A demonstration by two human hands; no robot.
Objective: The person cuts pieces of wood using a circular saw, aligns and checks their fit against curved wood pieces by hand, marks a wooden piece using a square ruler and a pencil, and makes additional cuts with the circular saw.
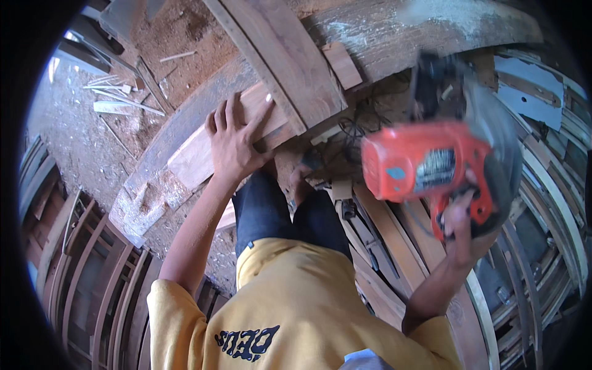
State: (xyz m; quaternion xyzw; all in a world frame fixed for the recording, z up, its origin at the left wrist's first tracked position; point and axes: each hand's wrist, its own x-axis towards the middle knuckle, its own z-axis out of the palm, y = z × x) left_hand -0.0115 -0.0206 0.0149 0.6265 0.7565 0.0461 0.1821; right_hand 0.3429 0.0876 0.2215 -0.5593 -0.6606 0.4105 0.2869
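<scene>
My left hand (235, 142) lies with spread fingers on a pale wooden board (192, 159) on the workbench. Its forefinger reaches toward the near end of a wide brown plank (296, 46), which runs away from me across the bench. A narrow wooden strip (262, 73) lies along that plank's left edge. Off to the right, my right hand (459, 222) grips the handle of a red circular saw (410, 161), held up apart from the wood. The saw is slightly blurred, and its blade cannot be made out.
Sawdust and thin offcuts (126, 98) lie at the far left. A short wood block (343, 65) sits beside the plank. Dark cables (361, 126) hang near the bench edge. Stacked lumber (394, 237) and curved wooden frames (92, 271) stand on both sides of me.
</scene>
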